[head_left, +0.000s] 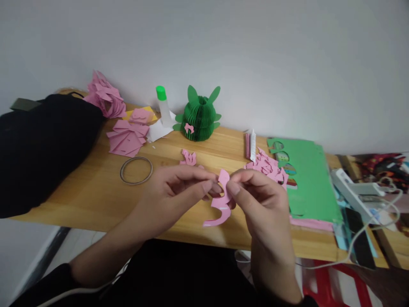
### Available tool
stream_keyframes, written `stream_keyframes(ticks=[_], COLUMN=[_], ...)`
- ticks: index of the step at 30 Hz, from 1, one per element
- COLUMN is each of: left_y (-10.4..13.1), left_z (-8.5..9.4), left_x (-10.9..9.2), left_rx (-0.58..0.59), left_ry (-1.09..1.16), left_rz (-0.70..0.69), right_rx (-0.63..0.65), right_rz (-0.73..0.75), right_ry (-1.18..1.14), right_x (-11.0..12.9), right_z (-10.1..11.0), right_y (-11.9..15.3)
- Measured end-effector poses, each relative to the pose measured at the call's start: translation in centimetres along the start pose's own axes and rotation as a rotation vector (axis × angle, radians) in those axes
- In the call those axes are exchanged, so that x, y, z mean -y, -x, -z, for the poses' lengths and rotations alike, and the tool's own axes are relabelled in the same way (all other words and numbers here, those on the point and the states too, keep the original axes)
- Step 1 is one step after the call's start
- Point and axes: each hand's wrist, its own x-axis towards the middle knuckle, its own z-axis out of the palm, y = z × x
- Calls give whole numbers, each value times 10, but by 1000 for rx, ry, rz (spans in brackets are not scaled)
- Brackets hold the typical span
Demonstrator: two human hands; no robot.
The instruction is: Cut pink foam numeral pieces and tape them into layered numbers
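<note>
A curvy cut-out of pink paper (225,200) is held up between my two hands, just above the front of the table. My left hand (182,192) pinches its left side with thumb and fingers, and my right hand (260,198) grips its right edge. Behind them, smaller pink pieces (188,157) lie on the wood. A round green folded-paper figure (200,119) with ear-like leaves stands near the wall, a small pink shape on its front. To the right is a pile of pink scraps (266,165).
On the wooden table (96,194) are a metal ring (136,170), a glue stick (163,106), folded pink paper (128,137) and a black bag (47,149). At the right lie green sheets (313,179), a white power strip (354,192), cables and a dark phone (359,238).
</note>
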Motion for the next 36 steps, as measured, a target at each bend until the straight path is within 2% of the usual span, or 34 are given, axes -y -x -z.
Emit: stream_keyframes(ticks=[7,10,16,20,24,26,30,32,36], left_y=[3,2,-1,-3,-3,-2,0,1,2], left_z=[3,0,-2,-5,-6,-7,-10,-12,-15], left_x=[7,6,10,12,9,8,8,8,9], left_rx=[75,32,-92,-62,-34,-36,-75,-87,-113], left_ry=[-157,-126,-15,2,-103,-148,-234,-307,-442], left_rz=[96,116,101,83,75,70,24,-17,-127], right_rx=[-84,-96,5,-8,15,-51,-261,-236,-160], right_rz=[39,70,36,56,104,164,432,492,488], right_ry=[38,9,56,108,153,222,531,626,676], right_x=[-4,-6,-8,-8,-8,-9,-8,-5,0], right_z=[-1,1,7,7,5,4,0,-1,-2], right_y=[-4,-4,5,6,7,9,13,15,16])
